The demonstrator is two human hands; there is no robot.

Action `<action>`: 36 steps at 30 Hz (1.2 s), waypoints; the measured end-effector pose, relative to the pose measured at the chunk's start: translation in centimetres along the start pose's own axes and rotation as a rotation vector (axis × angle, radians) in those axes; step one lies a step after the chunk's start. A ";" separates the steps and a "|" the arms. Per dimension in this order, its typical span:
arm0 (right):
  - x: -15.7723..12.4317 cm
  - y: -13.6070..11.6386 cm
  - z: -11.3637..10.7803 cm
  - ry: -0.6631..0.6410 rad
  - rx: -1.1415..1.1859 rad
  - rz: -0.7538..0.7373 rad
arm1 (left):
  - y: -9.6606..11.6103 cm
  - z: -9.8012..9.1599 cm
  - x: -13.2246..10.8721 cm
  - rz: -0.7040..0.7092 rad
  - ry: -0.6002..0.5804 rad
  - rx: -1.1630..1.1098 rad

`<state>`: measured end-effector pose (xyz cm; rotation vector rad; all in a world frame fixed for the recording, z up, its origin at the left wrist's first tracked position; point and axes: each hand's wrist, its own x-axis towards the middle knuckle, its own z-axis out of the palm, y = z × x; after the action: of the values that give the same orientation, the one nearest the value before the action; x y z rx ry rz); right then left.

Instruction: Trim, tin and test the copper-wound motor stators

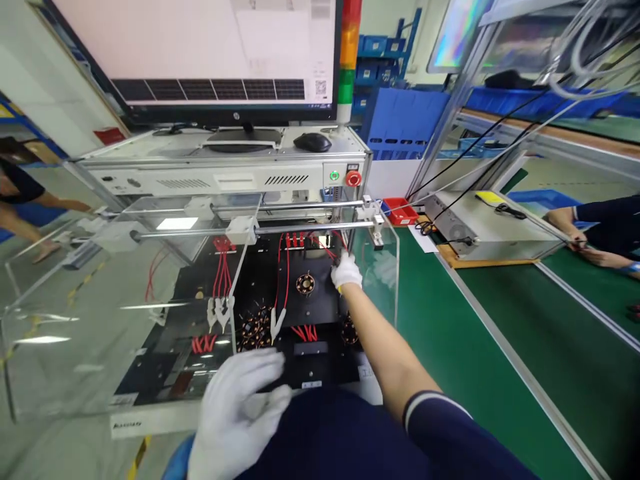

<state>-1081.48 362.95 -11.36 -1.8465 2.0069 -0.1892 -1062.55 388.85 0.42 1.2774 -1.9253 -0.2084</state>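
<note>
My left hand (240, 403), in a white glove, hovers low in front of the test fixture with thumb and fingers apart and nothing between them. Further in, my right hand (347, 273), also gloved, is closed at the right side of the black fixture plate (323, 303); what it grips is hidden. A round stator with copper windings (305, 285) sits on that plate, left of my right hand. More wound stators (257, 327) lie in a cluster nearer my left hand. Red wires run down to white-sleeved clips (278, 323) beside the cluster.
A clear acrylic cover (120, 313) spans the left bay, with metal rods (300, 230) above the plate. Behind stand a monitor (215, 60), a mouse (313, 142) and a red stop button (353, 178). At right are a red bin (400, 211), a metal box (493, 227) and another person's hands (580, 240).
</note>
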 end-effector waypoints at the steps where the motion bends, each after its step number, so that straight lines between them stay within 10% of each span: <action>1: 0.7 0.3 0.2 -0.035 0.010 0.010 | -0.2 1.1 0.4 0.001 -0.053 -0.006; 7: 1.8 1.5 0.8 -0.185 -0.018 0.066 | -3.2 10.8 2.6 -0.580 0.115 -0.053; 12: 0.6 -0.1 -1.0 -0.150 -0.085 0.072 | -7.0 16.4 3.2 -0.721 0.252 0.007; 19: 0.8 -3.2 -4.4 -0.205 -0.069 -0.164 | -10.1 18.4 6.0 -0.656 0.258 0.036; 36: -6.2 0.3 -0.4 -0.196 0.075 -0.204 | -10.3 18.7 7.2 -0.605 0.365 0.167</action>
<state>-1081.61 369.01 -9.85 -1.9396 1.6592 -0.1333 -1069.46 372.75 -13.67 1.8460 -1.2326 -0.1066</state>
